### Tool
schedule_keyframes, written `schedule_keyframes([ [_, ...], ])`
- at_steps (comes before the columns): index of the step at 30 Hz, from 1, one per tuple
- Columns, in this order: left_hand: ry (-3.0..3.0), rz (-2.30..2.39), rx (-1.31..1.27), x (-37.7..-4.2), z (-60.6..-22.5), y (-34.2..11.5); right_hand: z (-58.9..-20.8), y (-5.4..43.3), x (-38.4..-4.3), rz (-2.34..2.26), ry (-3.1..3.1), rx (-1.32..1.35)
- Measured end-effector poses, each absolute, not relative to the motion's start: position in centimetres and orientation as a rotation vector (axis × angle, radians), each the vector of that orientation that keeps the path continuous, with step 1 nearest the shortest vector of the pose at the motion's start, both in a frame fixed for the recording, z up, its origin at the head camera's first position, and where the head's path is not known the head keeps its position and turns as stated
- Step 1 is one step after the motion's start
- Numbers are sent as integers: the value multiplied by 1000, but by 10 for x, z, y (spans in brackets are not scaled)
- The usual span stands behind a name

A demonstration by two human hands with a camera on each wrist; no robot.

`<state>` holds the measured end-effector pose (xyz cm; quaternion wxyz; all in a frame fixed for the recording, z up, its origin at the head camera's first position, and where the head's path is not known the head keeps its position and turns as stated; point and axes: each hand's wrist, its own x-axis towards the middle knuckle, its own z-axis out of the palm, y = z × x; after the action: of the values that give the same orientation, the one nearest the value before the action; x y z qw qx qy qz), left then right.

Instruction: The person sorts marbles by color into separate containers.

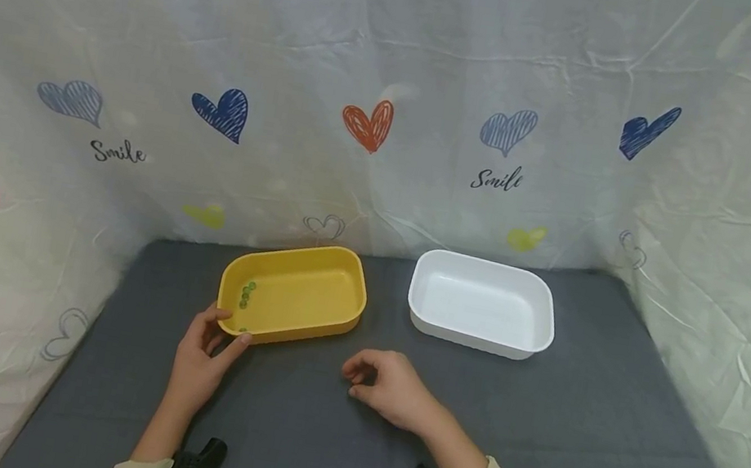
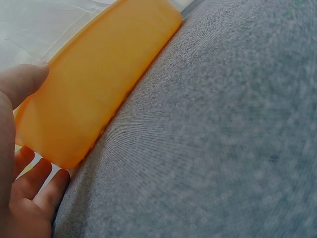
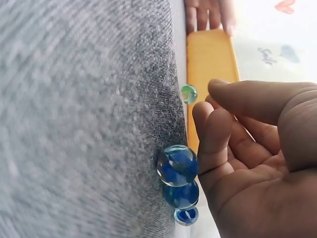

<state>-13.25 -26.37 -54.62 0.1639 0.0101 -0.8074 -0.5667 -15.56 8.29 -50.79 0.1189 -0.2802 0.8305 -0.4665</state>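
Observation:
My left hand (image 1: 199, 360) grips the near left corner of a yellow tray (image 1: 307, 289), thumb on its front rim and fingers at its left end. Several green marbles (image 1: 246, 295) lie inside at the tray's left end. Over the cloth, in front of the tray's right end, my right hand (image 1: 392, 386) has loosely bent fingers, and I see nothing held in it. In the right wrist view a green marble (image 3: 188, 93) sits just beyond its fingertips, apart from them. Several blue marbles (image 3: 177, 165) lie on the cloth beside that hand; the head view does not show them clearly.
A white tray (image 1: 484, 298) stands on the grey cloth (image 1: 578, 450) at the back right. Behind it hangs a pale curtain (image 1: 421, 184) printed with hearts, which also runs along both sides.

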Motion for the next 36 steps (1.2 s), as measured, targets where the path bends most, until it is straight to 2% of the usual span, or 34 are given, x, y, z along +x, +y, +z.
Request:
schedule_keyframes([
  [36, -2314, -1613, 57, -137, -552, -266, -513, 80, -157, -1307, 2481, -822],
])
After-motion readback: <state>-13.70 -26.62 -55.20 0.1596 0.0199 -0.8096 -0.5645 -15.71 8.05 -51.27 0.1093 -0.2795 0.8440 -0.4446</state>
